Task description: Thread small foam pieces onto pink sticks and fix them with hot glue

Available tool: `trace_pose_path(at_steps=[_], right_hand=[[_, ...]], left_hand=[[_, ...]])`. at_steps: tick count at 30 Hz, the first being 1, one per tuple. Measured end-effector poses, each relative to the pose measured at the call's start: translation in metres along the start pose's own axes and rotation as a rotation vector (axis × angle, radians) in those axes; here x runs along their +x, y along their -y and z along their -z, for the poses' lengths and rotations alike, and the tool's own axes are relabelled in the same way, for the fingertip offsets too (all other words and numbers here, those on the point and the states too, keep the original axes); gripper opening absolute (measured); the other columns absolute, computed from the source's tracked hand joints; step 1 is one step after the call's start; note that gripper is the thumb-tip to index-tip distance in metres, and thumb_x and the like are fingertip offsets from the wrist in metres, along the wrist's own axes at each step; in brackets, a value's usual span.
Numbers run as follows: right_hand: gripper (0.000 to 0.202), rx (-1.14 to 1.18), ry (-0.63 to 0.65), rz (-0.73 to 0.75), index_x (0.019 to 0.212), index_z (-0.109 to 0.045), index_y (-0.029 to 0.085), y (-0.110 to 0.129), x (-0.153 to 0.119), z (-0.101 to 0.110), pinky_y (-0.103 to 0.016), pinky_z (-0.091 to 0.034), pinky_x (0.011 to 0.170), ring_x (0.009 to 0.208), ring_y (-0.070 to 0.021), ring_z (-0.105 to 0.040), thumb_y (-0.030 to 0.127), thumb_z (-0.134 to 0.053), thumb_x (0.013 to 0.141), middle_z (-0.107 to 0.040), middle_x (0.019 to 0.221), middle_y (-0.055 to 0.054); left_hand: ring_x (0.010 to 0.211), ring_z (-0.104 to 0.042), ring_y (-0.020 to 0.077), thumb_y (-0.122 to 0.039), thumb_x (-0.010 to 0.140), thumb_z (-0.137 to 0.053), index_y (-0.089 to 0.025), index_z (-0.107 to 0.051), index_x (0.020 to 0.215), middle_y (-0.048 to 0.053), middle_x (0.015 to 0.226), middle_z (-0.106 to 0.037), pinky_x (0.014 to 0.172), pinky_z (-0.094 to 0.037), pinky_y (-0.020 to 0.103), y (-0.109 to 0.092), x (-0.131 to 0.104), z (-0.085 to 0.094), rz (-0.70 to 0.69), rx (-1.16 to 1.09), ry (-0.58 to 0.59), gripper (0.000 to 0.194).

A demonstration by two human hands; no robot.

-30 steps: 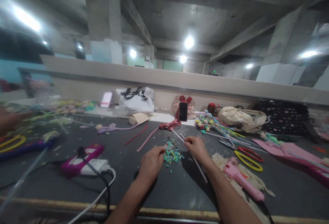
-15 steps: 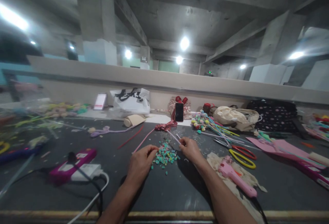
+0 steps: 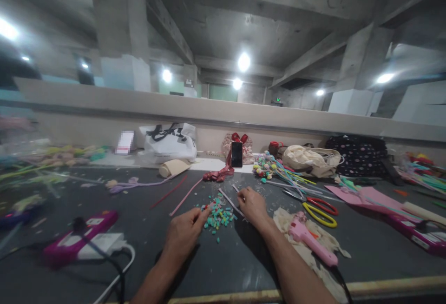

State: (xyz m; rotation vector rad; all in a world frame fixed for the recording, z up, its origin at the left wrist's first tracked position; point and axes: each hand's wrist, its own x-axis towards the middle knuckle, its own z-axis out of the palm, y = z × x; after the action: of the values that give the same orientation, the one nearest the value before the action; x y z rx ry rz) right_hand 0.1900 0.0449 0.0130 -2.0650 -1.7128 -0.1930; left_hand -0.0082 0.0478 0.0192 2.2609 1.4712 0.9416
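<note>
A heap of small teal, yellow and red pieces lies between my hands on the dark table. My left hand is closed in a pinch at the heap's left edge; what its fingertips hold is too small to make out. My right hand is closed to the right of the heap, with the end of a thin pale strip sticking out at its fingertips. Another pale strip slants across the table just left of that hand. Beyond the heap lies a dark red ribbon, near a pink strip.
Scissors and a pink glue gun on a crumpled cloth lie to the right. A magenta power strip with cables sits left. At the back stand a phone, a white bag and coloured flower stems.
My right hand has let go of the longer pale strip, which now lies on the table. My left hand stays pinched by the heap. The view has turned slightly right.
</note>
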Motion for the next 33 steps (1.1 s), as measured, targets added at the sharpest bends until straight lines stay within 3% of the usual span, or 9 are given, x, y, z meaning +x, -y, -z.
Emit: trace_pose_path(at_steps=[7, 15, 19, 25, 33], right_hand=[[0.02, 0.03, 0.021, 0.034, 0.083, -0.06, 0.02, 0.003, 0.0, 0.003, -0.021, -0.034, 0.065, 0.079, -0.0147, -0.054, 0.024, -0.041, 0.077, -0.059, 0.086, -0.004], [0.02, 0.082, 0.049, 0.083, 0.078, -0.063, 0.021, 0.007, -0.001, 0.005, -0.018, -0.034, 0.061, 0.075, -0.013, -0.056, 0.021, -0.043, 0.074, -0.064, 0.08, -0.001], [0.019, 0.086, 0.085, 0.075, 0.077, -0.063, 0.02, 0.002, 0.002, 0.005, -0.019, -0.036, 0.06, 0.071, -0.0126, -0.057, 0.023, -0.045, 0.075, -0.065, 0.075, -0.001], [0.02, 0.03, 0.167, 0.043, 0.085, -0.057, 0.013, -0.008, 0.006, 0.005, -0.032, -0.042, 0.068, 0.075, -0.0138, -0.056, 0.029, -0.044, 0.08, -0.06, 0.081, -0.002], [0.019, -0.13, 0.257, -0.067, 0.088, -0.055, 0.014, -0.012, 0.003, 0.0, -0.036, -0.043, 0.072, 0.081, -0.0154, -0.054, 0.028, -0.045, 0.08, -0.057, 0.09, -0.004]], left_hand=[[0.048, -0.043, 0.0093, -0.046, 0.073, -0.033, -0.02, -0.048, 0.053, -0.006, 0.046, -0.044, 0.049, -0.029, 0.018, -0.001, -0.003, 0.001, -0.022, -0.014, -0.009, 0.036], [0.065, -0.056, 0.0126, -0.034, 0.071, -0.04, -0.023, -0.056, 0.071, -0.004, 0.069, -0.062, 0.061, -0.036, 0.02, 0.001, -0.003, 0.0, -0.037, -0.117, -0.045, 0.019], [0.067, -0.057, 0.0137, -0.032, 0.071, -0.039, -0.023, -0.057, 0.07, -0.002, 0.071, -0.064, 0.063, -0.037, 0.021, 0.002, -0.005, 0.0, -0.054, -0.137, -0.034, 0.02], [0.063, -0.056, 0.0127, -0.035, 0.071, -0.038, -0.022, -0.058, 0.069, -0.002, 0.067, -0.063, 0.059, -0.036, 0.021, 0.006, -0.004, 0.0, -0.038, -0.137, -0.075, 0.024], [0.061, -0.054, 0.0125, -0.037, 0.071, -0.038, -0.021, -0.058, 0.066, -0.002, 0.064, -0.061, 0.058, -0.035, 0.021, 0.008, -0.004, 0.002, -0.016, -0.165, -0.064, 0.027]])
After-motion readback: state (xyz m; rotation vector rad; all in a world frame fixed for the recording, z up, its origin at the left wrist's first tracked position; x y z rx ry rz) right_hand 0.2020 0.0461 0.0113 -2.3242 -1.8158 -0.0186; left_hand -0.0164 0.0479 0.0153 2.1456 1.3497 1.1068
